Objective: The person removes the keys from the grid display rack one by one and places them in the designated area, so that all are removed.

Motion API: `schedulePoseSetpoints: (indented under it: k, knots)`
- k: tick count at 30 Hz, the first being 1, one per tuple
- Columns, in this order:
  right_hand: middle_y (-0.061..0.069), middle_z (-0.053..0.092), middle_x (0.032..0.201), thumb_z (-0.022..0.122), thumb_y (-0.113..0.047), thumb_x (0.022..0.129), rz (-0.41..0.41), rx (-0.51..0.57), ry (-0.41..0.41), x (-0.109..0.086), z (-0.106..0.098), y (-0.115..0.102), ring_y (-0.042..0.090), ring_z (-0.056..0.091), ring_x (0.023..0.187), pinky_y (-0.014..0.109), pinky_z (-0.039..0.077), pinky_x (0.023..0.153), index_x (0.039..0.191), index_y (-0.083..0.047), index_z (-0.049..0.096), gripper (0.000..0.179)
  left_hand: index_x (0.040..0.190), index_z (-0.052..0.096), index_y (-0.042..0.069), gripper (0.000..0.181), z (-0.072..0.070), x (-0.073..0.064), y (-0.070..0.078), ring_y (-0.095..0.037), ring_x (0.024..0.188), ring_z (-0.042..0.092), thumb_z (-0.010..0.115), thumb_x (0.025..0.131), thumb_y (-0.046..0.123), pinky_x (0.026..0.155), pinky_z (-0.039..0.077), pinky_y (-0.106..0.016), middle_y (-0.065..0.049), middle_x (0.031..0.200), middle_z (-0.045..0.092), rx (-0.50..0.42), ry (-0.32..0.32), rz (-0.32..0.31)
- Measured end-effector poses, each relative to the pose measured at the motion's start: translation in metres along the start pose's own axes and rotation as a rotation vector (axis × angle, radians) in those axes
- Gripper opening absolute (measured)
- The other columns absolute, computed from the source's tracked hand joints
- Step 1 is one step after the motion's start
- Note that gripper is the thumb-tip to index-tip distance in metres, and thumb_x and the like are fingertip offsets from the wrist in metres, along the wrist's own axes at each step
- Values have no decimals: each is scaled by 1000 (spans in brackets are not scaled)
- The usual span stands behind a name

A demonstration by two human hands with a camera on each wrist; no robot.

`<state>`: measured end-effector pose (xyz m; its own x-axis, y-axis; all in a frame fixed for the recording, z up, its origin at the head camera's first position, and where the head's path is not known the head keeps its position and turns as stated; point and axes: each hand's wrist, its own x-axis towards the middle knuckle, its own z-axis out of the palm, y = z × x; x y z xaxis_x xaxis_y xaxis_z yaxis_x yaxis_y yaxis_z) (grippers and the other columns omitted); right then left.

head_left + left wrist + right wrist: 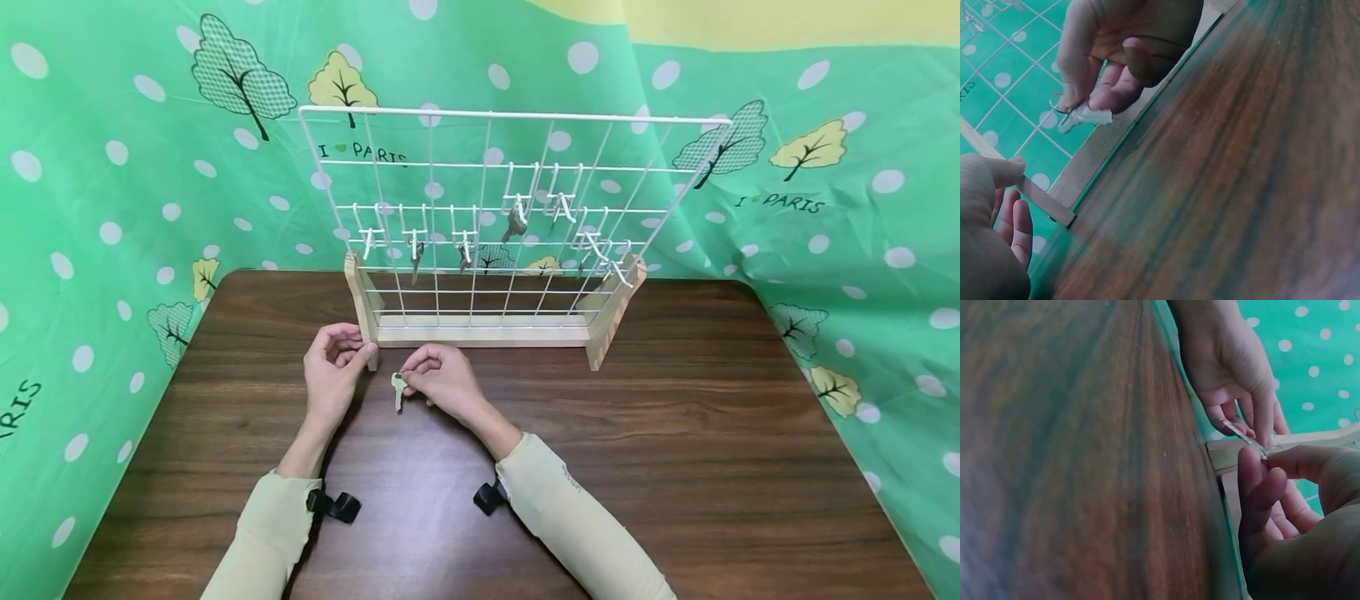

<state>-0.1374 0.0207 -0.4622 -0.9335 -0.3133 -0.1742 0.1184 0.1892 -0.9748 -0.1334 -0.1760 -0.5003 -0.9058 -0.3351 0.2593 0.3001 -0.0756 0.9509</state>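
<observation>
The right hand (442, 383) was grasping a small key (398, 390) between the thumb and the fingers. This key had a thin ring and was held just above the counter (675, 483), near the front left foot of the rack. The left hand (332, 379) was grasping the left wooden support (365, 312), with the thumb on one face of it and the fingers around the other side.

As far as I can judge, the work was well advanced but not complete. On the wire grid (517, 114) there were several white hooks, and keys could be seen on some of them, for example the hanging key (417, 260) at the left and the one near the middle. About the hooks at the right, I cannot tell exactly what each one carried. The leftmost hook (368, 242) seemed to be bare. What was left, in my judgement, was the key in the right hand, which was not yet on any hook.

On the green cloth (82, 208) behind, "I PARIS" with a small heart could be read, on both sides of the rack. The right sleeve (600, 533) had small dark lettering, too small for reading. I could see no brand on the key.
</observation>
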Motion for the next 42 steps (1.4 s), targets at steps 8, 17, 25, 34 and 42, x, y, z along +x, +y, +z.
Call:
schedulePoseSetpoints:
  k: [8, 17, 25, 34, 42]
  knots:
    - [-3, 75, 77, 80, -1, 95, -8, -70, -37, 1, -2, 10, 9, 69, 63, 19, 45, 48, 92, -8, 79, 8, 120, 59, -23, 36, 1, 0, -1, -9, 92, 68, 77, 89, -24, 80, 59, -17, 4, 99, 71, -6, 2, -1]
    - [-3, 79, 80, 85, -5, 92, -159, -223, 13, 4, -1, 24, 1, 66, 68, 16, 52, 63, 89, -13, 82, 9, 120, 59, -23, 37, 3, -1, -1, -9, 92, 68, 77, 89, -24, 81, 59, -18, 3, 100, 71, -17, -4, 5]
    - [-2, 80, 84, 86, -5, 91, -232, -293, 47, 5, 2, 29, -2, 67, 71, 17, 58, 68, 92, -10, 84, 6, 120, 59, -23, 36, 2, 0, -2, -10, 93, 68, 78, 89, -23, 81, 60, -18, 2, 100, 71, -18, -2, 4]
    - [3, 82, 84, 84, 0, 92, -253, -304, 46, 5, 3, 28, -7, 64, 67, 13, 55, 64, 96, -7, 89, 10, 120, 59, -23, 36, 1, 0, -1, -10, 93, 67, 78, 89, -22, 80, 59, -18, 3, 100, 71, -12, 4, 0]
    - [2, 81, 81, 85, -3, 92, -259, -324, 45, 4, 3, 25, -7, 63, 66, 13, 54, 63, 95, -7, 88, 5, 120, 59, -23, 36, 0, 0, -1, -10, 92, 67, 77, 89, -23, 81, 59, -17, 3, 99, 71, -5, 4, 1]
